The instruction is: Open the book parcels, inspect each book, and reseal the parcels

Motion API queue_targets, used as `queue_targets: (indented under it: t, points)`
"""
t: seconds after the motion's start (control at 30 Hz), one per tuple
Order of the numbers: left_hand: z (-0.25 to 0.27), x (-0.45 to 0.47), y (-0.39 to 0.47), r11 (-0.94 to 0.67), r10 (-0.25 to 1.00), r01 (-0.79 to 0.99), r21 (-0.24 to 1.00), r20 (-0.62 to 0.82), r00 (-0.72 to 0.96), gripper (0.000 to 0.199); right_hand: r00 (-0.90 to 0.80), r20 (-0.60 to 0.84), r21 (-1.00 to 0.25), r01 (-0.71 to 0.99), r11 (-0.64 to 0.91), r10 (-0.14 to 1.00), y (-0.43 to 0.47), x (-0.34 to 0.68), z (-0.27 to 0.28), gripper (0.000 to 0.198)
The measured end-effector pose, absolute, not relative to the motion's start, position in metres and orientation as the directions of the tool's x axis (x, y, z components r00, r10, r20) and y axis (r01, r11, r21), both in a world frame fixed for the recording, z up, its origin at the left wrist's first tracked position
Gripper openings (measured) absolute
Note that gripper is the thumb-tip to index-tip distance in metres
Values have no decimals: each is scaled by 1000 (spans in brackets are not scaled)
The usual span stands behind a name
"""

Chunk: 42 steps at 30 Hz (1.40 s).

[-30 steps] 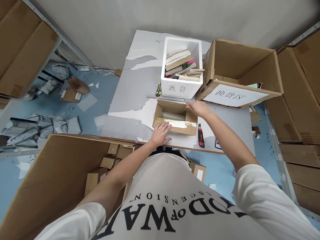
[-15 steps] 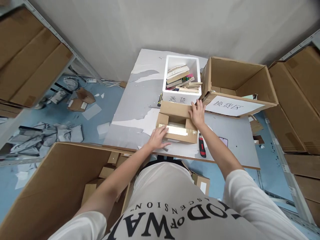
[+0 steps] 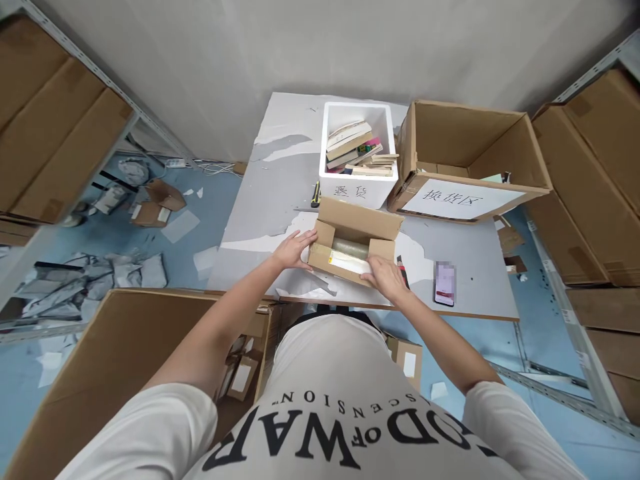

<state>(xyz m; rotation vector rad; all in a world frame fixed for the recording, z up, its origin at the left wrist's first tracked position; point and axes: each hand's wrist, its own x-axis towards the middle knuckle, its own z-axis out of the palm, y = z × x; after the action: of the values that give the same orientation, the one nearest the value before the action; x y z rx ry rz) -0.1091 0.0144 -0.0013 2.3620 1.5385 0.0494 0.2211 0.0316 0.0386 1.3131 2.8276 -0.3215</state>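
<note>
One small cardboard carton (image 3: pixel 357 220), flaps open, sits on the tabletop (image 3: pixel 270 193) before the white foam box (image 3: pixel 373 193); the left hand (image 3: pixel 295 249), fingers spread, touches its left end, while the right hand (image 3: pixel 386 276), half-curled, grips the near right corner. Probably light, it should hold best by its stiff end walls, not the bendable flaps. Inside lies a pale bundle (image 3: pixel 350 249), perhaps plastic-wrapped.

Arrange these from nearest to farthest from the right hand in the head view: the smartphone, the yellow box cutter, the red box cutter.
1. Red box cutter, just beside the right hand.
2. Smartphone, farther right on the table.
3. Yellow box cutter, to the left, beside the white foam box.
</note>
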Motion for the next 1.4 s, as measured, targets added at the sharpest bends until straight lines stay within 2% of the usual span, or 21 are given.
queue_targets:
  t: [0.13,0.23,0.33,0.4,0.5,0.6,0.67,0.7,0.77,0.8,0.9,0.97,1.03,1.1,1.13,1.2,1.27,1.33,1.4]
  points:
    - [-6,-104,21,-368,903,889,274,-125,412,102,-733,51,-30,678,735,678,23,231,36,21]
    - [-11,-93,22,-327,921,895,305,-108,373,98,-749,76,58,662,747,658,12,246,21,24]
    - [-14,-86,19,-321,923,889,326,-101,370,98,-767,60,6,640,769,638,-4,262,2,20]
    - [-11,-87,16,-349,911,883,314,-107,399,99,-772,44,-74,631,773,634,-9,269,-3,29]
    - [5,-91,12,-405,887,878,256,-121,445,93,-747,-42,-198,657,728,663,4,269,11,31]
    - [25,-81,17,-384,915,904,189,-57,400,64,-693,-169,-237,718,654,700,39,254,40,34]
    - [34,-60,28,-397,913,899,182,-17,407,46,-694,-235,-189,719,669,680,65,234,57,34]
    - [36,-45,35,-448,887,874,188,-29,461,41,-712,-288,-143,693,706,640,76,221,62,33]
    - [37,-14,52,-577,781,790,208,-141,608,34,-675,-476,-52,662,748,564,92,193,66,30]
    - [36,1,59,-606,742,770,200,-206,638,31,-645,-523,-23,665,747,558,96,180,65,28]
    - [32,33,73,-509,765,849,144,-377,522,23,-568,-568,58,694,718,595,97,152,62,24]
    - [31,41,74,-450,803,885,116,-381,458,23,-529,-556,110,718,687,641,94,150,63,26]
    - [32,40,69,-347,877,931,110,-315,364,29,-478,-528,171,749,640,701,93,162,66,29]
    - [33,31,58,-147,954,981,130,-244,175,43,-404,-450,215,816,536,796,94,187,66,45]
    - [33,25,51,-35,972,990,134,-227,65,54,-359,-403,207,860,465,842,94,202,63,63]
    - [30,13,34,128,966,986,103,-238,-100,81,-312,-342,66,933,354,886,92,235,48,102]
    - [23,3,15,214,945,975,56,-266,-192,115,-318,-349,-165,947,276,882,87,261,25,125]
    - [14,-2,0,266,933,960,89,-274,-233,141,-351,-270,-420,881,218,897,80,277,-2,132]
    - [4,-3,-10,287,931,943,171,-280,-232,151,-319,-179,-585,795,160,931,73,283,-25,131]
